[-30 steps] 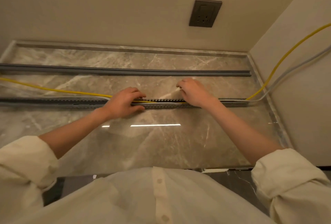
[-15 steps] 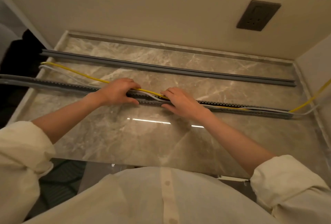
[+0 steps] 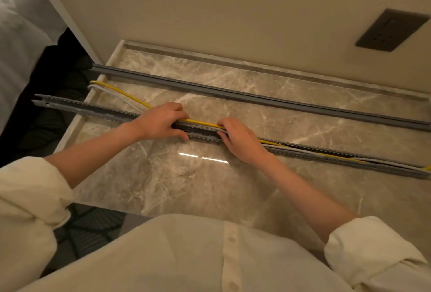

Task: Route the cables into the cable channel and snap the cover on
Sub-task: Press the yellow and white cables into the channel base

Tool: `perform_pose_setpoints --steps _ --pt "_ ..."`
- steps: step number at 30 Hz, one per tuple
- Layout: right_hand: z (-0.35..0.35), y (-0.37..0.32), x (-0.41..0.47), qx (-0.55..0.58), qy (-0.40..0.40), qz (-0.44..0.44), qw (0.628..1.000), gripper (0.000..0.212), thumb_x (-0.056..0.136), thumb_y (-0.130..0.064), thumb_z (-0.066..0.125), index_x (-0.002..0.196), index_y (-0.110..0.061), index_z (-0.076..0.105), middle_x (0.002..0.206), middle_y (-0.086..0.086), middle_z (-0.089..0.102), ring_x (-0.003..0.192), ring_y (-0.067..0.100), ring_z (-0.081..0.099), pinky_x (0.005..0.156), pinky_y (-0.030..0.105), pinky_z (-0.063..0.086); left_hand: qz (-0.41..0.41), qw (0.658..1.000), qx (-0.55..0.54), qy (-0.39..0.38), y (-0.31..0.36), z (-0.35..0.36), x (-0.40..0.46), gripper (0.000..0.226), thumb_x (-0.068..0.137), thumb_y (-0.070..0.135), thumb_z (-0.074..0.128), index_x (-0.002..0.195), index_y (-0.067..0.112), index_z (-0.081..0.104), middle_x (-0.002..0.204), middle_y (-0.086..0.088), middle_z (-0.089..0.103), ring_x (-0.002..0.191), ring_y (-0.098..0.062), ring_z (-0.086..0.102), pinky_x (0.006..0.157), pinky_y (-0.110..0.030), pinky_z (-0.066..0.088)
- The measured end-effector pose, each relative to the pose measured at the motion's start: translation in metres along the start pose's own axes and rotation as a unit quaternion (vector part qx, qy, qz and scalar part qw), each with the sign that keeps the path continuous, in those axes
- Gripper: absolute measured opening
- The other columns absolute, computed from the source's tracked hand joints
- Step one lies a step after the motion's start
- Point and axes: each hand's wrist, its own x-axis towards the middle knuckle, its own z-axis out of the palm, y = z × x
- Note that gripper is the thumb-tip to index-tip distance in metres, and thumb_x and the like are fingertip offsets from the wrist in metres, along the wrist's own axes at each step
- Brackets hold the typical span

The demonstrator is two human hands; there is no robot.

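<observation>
Both hands grip the cable channel (image 3: 93, 110) mid-surface: left hand (image 3: 161, 121) and right hand (image 3: 240, 138) fingers curl over it, pressing the yellow cable (image 3: 200, 123) in. The cover (image 3: 256, 99) lies toward the far edge.

Both hands grip the slotted cable channel (image 3: 303, 150) on the marble counter (image 3: 186, 186). The left hand (image 3: 161, 121) and right hand (image 3: 242, 138) press the yellow cable (image 3: 200, 123) in. The cover (image 3: 256, 98) lies behind.

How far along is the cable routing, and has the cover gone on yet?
Done: right of the right hand, the yellow cable and white cable lie inside the slotted grey cable channel. In hand: both hands, the left hand too, press the cables down mid-channel. Left: leftward the cables run loose across the marble-patterned countertop, and the long grey cover strip lies apart, not snapped on.
</observation>
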Motion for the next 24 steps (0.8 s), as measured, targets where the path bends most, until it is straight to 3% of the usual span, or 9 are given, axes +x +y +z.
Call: perform_pose_setpoints --steps 4,11,17,21,24 --pt "0.006 0.003 -0.001 -0.025 0.025 -0.01 0.999 0.02 0.098 -0.021 0.046 0.111 -0.009 0.056 0.1 0.009 0.063 0.089 0.022 0.057 0.074 0.03 0.045 0.02 0.999 -0.003 0.035 -0.001 0.003 -0.001 0.047 0.077 0.049 0.067 0.11 0.015 0.066 0.095 -0.006 0.056 0.09 -0.022 0.051 0.071 -0.034 0.044" --pt "0.004 0.012 -0.001 -0.075 0.065 -0.06 0.993 0.017 0.087 -0.008 0.064 0.102 0.001 0.064 0.085 0.014 0.068 0.073 0.029 0.064 0.061 0.033 0.054 0.07 0.994 0.015 0.087 0.004 0.006 0.004 0.035 0.08 0.04 0.069 0.098 0.01 0.072 0.083 -0.012 0.055 0.078 -0.027 0.053 0.062 -0.037 0.048" --pt "0.001 0.022 -0.003 -0.092 0.11 -0.12 0.982 0.016 0.091 -0.009 0.057 0.098 0.0 0.068 0.082 0.014 0.067 0.069 0.028 0.06 0.056 0.036 0.052 0.082 0.987 0.049 0.128 0.011 0.016 0.003 0.036 0.084 0.037 0.061 0.101 0.007 0.071 0.077 -0.013 0.056 0.068 -0.027 0.053 0.053 -0.036 0.047" --pt "0.004 0.022 -0.001 -0.126 0.148 -0.18 0.964 0.019 0.089 -0.013 0.06 0.098 0.001 0.07 0.093 0.015 0.068 0.077 0.025 0.06 0.065 0.03 0.05 0.084 0.988 0.037 0.12 0.009 0.016 0.001 0.04 0.085 0.038 0.059 0.109 0.007 0.068 0.081 -0.014 0.057 0.072 -0.028 0.053 0.059 -0.036 0.048" --pt "0.005 0.021 0.0 -0.136 0.16 -0.199 0.957 0.018 0.089 -0.011 0.062 0.096 0.003 0.07 0.086 0.015 0.066 0.071 0.024 0.057 0.06 0.031 0.05 0.086 0.99 0.01 0.112 0.003 0.01 0.002 0.042 0.084 0.036 0.065 0.116 0.009 0.065 0.085 -0.012 0.058 0.076 -0.025 0.054 0.064 -0.035 0.048"
